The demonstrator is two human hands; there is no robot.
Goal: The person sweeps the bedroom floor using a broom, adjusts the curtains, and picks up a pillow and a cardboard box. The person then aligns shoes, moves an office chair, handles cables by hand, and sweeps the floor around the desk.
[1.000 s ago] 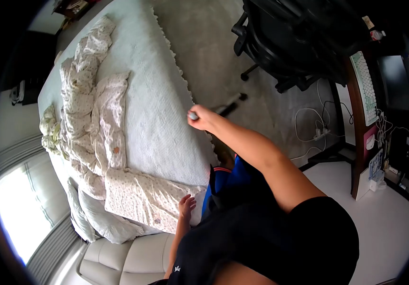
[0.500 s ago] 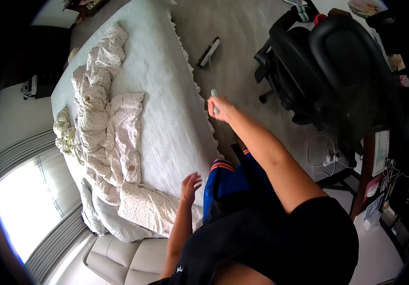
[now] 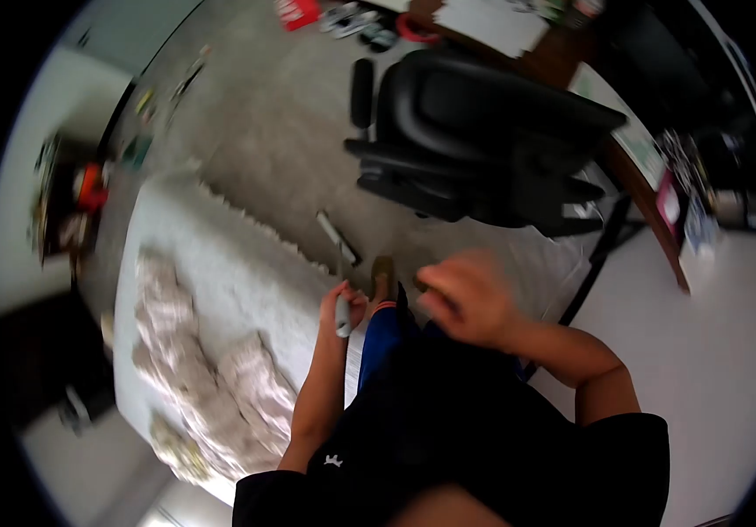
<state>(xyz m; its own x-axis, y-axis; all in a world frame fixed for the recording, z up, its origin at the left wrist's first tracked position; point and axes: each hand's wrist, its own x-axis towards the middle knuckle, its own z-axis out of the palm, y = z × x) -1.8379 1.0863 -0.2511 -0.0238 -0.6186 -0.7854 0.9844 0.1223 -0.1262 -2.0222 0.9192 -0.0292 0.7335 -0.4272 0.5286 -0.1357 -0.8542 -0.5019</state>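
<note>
My left hand (image 3: pixel 354 301) is closed around the light grey handle of a broom (image 3: pixel 343 317), near the handle's top end. The broom's flat head (image 3: pixel 338 239), white with a dark edge, rests on the floor beside the bed. My right hand (image 3: pixel 470 299) is in front of my body, apart from the broom. Its fingers look curled, but motion smears them, and I cannot make out anything in them. My foot in a brownish shoe (image 3: pixel 383 275) stands close to the broom head.
The bed (image 3: pixel 229 233) with a rumpled patterned quilt (image 3: pixel 194 360) lies to the left. A black office chair (image 3: pixel 475 132) stands ahead on the right, by a desk (image 3: pixel 641 189). Several shoes (image 3: pixel 356 22) and a red bag (image 3: pixel 296 12) are on the far floor.
The broom handle has passed from my right hand to my left. My right hand has drawn back toward my body. The view has turned, and the broom head appears nearer my feet.
</note>
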